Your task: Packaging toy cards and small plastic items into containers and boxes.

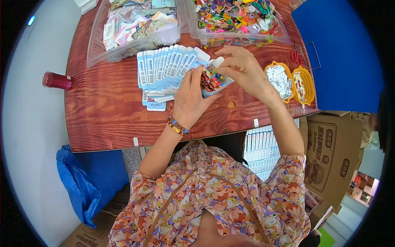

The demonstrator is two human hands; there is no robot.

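Note:
My left hand (190, 99) is closed round a small light-blue box (210, 80) with a colourful picture on its front, and its wrist wears beaded bracelets (178, 126). At the box's upper right end, a white flap (217, 61) stands out. My right hand (246, 71) meets that end with thumb and fingers pinched together; whatever lies between the fingertips is too hidden to make out. Just left of the left hand, several similar light-blue boxes (158, 68) lie fanned and overlapping on the wooden table (111, 111), their barcoded sides showing.
Two clear plastic tubs stand at the back, one with flat packets (142, 26), one with small colourful trinkets (238, 18). Two yellow baskets (304, 86) and red scissors (295, 55) lie at right. A dark red jar (56, 80) sits far left; a cardboard carton (331, 152) stands beside the table.

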